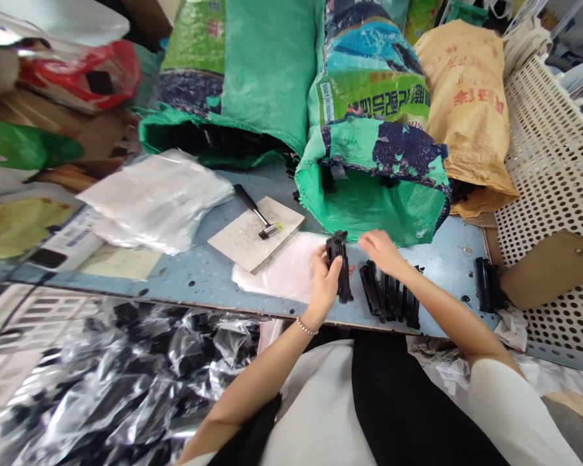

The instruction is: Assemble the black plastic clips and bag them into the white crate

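Note:
My left hand (326, 279) grips a black plastic part (340, 268), long and narrow, held above the front of the blue table. To its right, my right hand (379, 251) hovers with curled fingers in front of the green sack's mouth; what they hold, if anything, is too small to make out. Several similar black parts (391, 294) lie side by side just below the right forearm. Under and left of the held part is a stack of thin white plastic bags (291, 268). A grey board (257, 236) overlaps it, with a black-handled razor-like tool (256, 212) on top.
Behind my hands a green woven sack (374, 200) gapes open; another green sack (267, 77) and an orange sack (466, 103) flank it. At right stand a perforated white basket (554, 155) and another black part (488, 285). Bagged black parts (140, 382) fill the lower left.

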A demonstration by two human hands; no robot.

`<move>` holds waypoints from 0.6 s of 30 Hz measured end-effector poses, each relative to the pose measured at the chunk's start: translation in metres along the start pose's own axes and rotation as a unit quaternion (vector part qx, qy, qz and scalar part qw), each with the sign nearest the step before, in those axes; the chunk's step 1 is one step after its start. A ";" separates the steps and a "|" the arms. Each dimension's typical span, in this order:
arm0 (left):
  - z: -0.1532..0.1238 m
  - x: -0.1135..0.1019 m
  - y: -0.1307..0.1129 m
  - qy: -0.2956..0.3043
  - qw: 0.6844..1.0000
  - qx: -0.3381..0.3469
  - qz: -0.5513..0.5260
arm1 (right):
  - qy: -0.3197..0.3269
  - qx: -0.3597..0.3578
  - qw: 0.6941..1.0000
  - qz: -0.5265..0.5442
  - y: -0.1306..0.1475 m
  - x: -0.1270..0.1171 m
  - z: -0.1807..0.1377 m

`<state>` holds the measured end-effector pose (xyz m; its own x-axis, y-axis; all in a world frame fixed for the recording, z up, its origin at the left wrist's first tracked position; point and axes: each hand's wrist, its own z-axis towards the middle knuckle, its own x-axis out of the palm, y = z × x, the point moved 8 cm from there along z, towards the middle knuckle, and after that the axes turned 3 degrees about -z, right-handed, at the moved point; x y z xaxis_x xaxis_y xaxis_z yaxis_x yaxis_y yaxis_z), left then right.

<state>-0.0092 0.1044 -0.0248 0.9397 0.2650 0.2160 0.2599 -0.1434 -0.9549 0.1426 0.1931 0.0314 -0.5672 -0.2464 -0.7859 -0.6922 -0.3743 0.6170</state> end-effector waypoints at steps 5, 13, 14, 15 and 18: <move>-0.024 0.024 0.052 0.054 0.987 0.054 0.145 | -0.177 0.209 0.955 -0.110 -0.095 -0.068 0.102; -0.027 0.024 0.044 0.092 0.973 0.103 0.187 | -0.222 0.259 0.937 0.078 -0.116 -0.094 0.122; -0.022 0.021 0.038 0.095 0.980 0.089 0.151 | -0.225 0.257 0.934 0.108 -0.112 -0.089 0.108; -0.015 0.020 0.032 0.099 0.987 0.068 0.102 | -0.226 0.254 0.930 0.137 -0.107 -0.081 0.090; 0.004 0.033 0.011 0.112 0.989 -0.020 -0.093 | -0.215 0.231 0.914 0.255 -0.080 -0.041 0.012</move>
<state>0.0240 0.1154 -0.0287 0.8996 0.0732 0.4306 0.4368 -0.1515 -0.8867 0.2160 0.2441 0.0152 -0.9232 0.1279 -0.3625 -0.3462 0.1334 0.9286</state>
